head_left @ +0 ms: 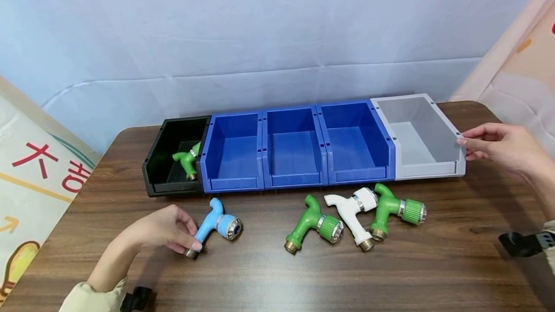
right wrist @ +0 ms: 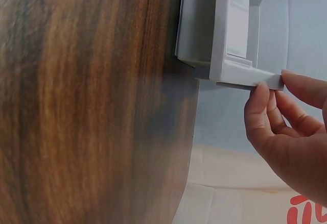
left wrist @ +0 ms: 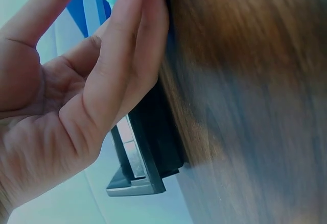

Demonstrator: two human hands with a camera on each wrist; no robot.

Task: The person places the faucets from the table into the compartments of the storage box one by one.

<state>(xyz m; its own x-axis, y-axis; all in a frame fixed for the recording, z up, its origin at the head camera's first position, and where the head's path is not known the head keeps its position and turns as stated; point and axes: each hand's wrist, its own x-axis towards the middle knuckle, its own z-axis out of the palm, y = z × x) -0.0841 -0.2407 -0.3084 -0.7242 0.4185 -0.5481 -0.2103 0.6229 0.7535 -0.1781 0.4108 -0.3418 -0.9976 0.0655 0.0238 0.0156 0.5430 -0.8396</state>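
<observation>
Nearest me, the pale sleeve (head_left: 93, 298) leads to the left hand (head_left: 166, 227), pinching the blue tap (head_left: 211, 221) in front of the leftmost blue bin (head_left: 234, 184); the right hand (head_left: 505, 147) pinches the gray bin (head_left: 431, 171), I judge to steady the 5-bin row (head_left: 295, 179).

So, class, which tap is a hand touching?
The blue tap, the only one of that colour: the left hand pinches it, while no hand touches any other tap.

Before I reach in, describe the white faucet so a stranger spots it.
On the wooden table, in front of the row of storage bins, look right of centre. The white faucet lies between two green faucets; it is the only white one there.
</observation>
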